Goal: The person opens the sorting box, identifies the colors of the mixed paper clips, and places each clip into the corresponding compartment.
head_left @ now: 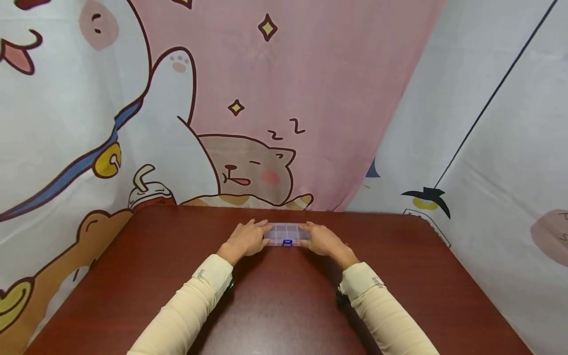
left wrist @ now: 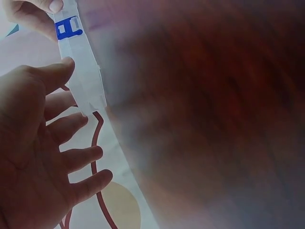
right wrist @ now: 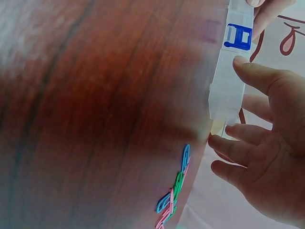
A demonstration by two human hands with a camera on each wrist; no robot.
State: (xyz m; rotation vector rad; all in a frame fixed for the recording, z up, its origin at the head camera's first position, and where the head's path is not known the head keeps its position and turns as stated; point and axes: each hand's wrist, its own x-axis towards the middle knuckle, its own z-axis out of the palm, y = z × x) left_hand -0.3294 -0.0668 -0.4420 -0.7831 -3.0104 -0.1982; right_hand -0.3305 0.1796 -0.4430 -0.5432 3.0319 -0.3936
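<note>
Left hand (head_left: 249, 237) and right hand (head_left: 326, 240), half-spread, pinched a clear case (head_left: 286, 232) by its ends — probably paper clips (right wrist: 178, 183) lay on the bench (head_left: 284, 305).

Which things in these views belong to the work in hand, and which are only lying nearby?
In the work:
clear compartment box with blue latch
left hand and right hand, holding the box's ends

Only nearby:
coloured paper clips on the table, untouched; perhaps for later, I cannot tell
cartoon-printed cloth behind
</note>
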